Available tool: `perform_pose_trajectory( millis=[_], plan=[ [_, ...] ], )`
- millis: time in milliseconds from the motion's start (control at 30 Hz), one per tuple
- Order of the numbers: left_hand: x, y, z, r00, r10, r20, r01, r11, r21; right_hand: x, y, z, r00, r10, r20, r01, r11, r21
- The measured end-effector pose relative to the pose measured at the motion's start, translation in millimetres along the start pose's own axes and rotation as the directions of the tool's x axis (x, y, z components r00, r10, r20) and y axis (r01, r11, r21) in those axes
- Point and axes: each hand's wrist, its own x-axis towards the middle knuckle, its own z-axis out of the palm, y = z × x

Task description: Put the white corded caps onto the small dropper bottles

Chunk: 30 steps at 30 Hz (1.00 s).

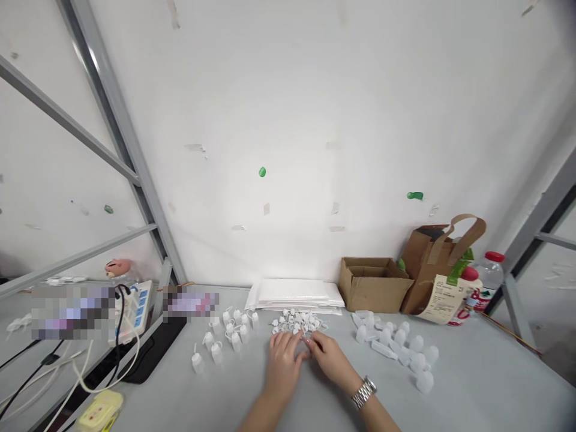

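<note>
A: Hands?
B: Left hand (284,355) and right hand (328,356) close together above grey tabletop (486,387); fingers bent, tips nearly meeting. Metal-link watch (364,392) on right wrist.
A: Grip?
B: Cannot tell for either hand. Too small at the fingertips to read whether something is pinched there.
A: Nearest things?
B: Heap of white tethered caps (299,320), right at the fingertips. Stack of flat white sheets (294,290) behind it.
A: Bottles?
B: Two groups. White-topped squeeze bottles (216,354) upright, left of the heap. Frosted plastic bottles (416,344) to its right, some on their sides.
A: Beyond those?
B: Open cardboard box (377,295), brown paper bag (416,271) beside it.
</note>
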Motion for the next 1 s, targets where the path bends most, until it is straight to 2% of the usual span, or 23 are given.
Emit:
perform_pose_trajectory(
  millis=[167,400,600,800,900,1000],
  plan=[
    [4,3,-4.4,0.998,-0.052,0.023,0.053,0.997,-0.059,2,-1,-2,1.0,0.029,-0.012,-0.029,0.999,0.016],
    [7,2,-8.9,0.995,-0.011,0.102,0.02,0.995,-0.094,-2,-2,-8,0.998,-0.031,-0.058,0.03,0.999,-0.013],
    [5,4,-9.3,0.998,0.053,-0.014,-0.054,0.998,-0.032,2,-1,5,0.985,0.16,-0.067,-0.148,0.978,0.15],
    [5,6,-11.8,0.978,0.177,-0.106,-0.174,0.984,0.043,7,5,21,0.948,0.316,0.026,-0.314,0.925,0.213],
    [5,6,-10.7,0.98,0.171,-0.097,-0.168,0.985,0.042,5,4,17,0.954,0.298,-0.006,-0.29,0.932,0.217],
    [6,5,-8.6,0.989,0.139,-0.056,-0.138,0.99,0.023,2,0,7,0.977,0.179,-0.118,-0.164,0.979,0.124]
  ],
)
